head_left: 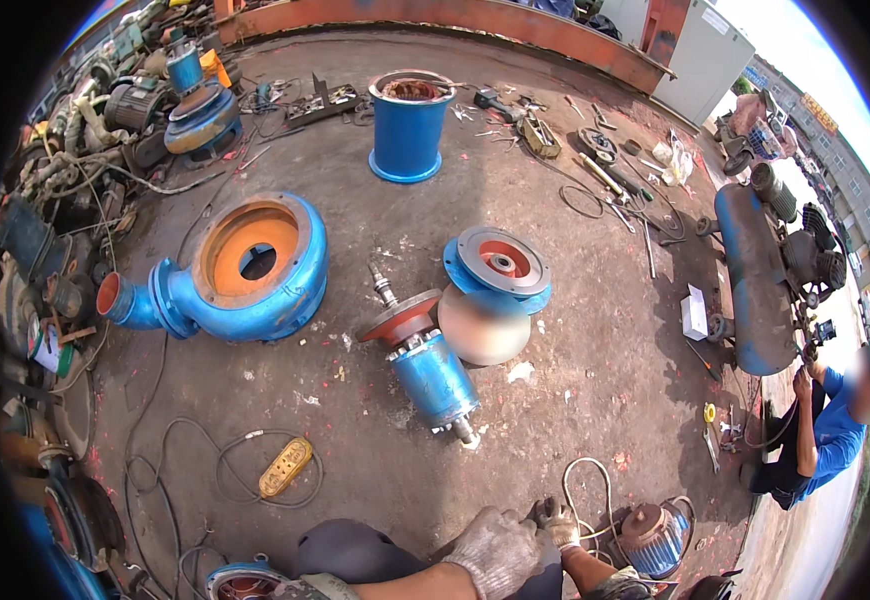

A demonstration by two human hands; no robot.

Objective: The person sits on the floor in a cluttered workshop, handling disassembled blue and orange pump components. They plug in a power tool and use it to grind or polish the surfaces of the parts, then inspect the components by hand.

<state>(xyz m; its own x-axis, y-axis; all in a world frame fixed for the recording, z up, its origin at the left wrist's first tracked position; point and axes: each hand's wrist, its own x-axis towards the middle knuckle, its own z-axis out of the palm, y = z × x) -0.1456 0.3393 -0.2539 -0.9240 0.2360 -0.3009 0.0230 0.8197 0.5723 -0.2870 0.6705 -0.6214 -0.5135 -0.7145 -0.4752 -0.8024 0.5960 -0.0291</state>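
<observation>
At the lower edge, my left hand [500, 550] in a knitted grey work glove is closed, with its fingertips turned away from view. My right hand [560, 526], also gloved and darkened at the fingers, is curled close beside it. Whatever lies between them is hidden. Just right of my hands stands a small blue motor [653, 540] with a pale cable [605, 485]. Ahead lies a blue pump shaft assembly [435, 380] with a rusty disc. Beyond it is a blue flanged cover [500, 265] with a grey ring, partly behind a blurred pale round shape [485, 328].
A blue pump casing [260, 265] lies at left, and a blue cylinder [407, 130] stands farther back. A yellow power strip [285, 466] trails cable. Scrap machinery [105, 120] piles up at far left. Tools [605, 165] lie at back right. A person in blue [830, 440] is beside a compressor tank [755, 280].
</observation>
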